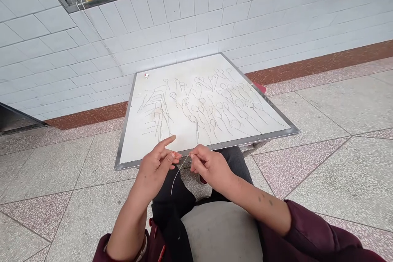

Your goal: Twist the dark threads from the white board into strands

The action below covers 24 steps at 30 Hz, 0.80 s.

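A thin pale wire point(175, 179) runs between my two hands at the table's near edge, one end hanging down over my lap. My left hand point(156, 168) pinches it between thumb and fingers, with the index finger stretched out above. My right hand point(210, 166) has its thumb and fingertips closed on the wire's other part. Beyond my hands, many thin wire pieces with looped ends point(211, 123) lie spread over the white table point(132, 143). Straighter and bent wires point(158, 110) form a bunch on the table's left side.
A small white and red object point(146, 75) sits at the table's far left corner. The table has a grey metal edge point(260, 136) and stands by a white tiled wall point(184, 28). Something red point(259, 88) shows behind its right side.
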Tool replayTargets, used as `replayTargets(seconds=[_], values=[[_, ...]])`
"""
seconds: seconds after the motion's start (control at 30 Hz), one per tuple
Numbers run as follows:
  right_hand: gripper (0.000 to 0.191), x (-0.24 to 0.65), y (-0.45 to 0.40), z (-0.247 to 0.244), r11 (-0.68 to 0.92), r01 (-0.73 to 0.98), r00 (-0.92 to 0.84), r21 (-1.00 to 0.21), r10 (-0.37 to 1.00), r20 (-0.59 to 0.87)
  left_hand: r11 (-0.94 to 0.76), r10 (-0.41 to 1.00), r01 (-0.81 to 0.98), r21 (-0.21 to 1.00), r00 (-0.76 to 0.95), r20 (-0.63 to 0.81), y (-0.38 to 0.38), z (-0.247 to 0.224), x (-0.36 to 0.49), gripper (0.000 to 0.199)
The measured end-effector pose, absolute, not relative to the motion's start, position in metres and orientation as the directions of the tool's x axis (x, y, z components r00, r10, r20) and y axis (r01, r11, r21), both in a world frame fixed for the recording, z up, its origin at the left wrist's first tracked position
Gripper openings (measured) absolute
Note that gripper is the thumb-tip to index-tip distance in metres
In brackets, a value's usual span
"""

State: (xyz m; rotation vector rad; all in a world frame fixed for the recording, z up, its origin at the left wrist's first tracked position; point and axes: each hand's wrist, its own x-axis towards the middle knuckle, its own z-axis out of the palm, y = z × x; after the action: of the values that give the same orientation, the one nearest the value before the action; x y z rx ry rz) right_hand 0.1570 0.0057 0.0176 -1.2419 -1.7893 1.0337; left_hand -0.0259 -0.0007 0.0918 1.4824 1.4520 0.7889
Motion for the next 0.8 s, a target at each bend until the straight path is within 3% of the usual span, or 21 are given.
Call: replayTargets(seconds=[0.2,0.43,0.8], values=[[0.012,0.158,0.001,0.022,0.289,0.427,-0.280,-0.857,0.943,0.179,0.119,0.974,0.297,0.947,0.149,-0.169,-0.011,0.080,-0.013,0.053],[0.020,0.160,0.004,0.015,0.566,0.494,-0.402,-0.660,0.822,0.404,0.082,0.983,0.312,0.946,0.133,-0.129,-0.016,0.081,-0.015,0.049],[0.020,0.159,0.007,0.008,0.609,0.595,-0.419,-0.524,0.792,0.444,0.088,0.992,0.328,0.941,0.056,-0.112,-0.017,0.077,-0.010,0.050]])
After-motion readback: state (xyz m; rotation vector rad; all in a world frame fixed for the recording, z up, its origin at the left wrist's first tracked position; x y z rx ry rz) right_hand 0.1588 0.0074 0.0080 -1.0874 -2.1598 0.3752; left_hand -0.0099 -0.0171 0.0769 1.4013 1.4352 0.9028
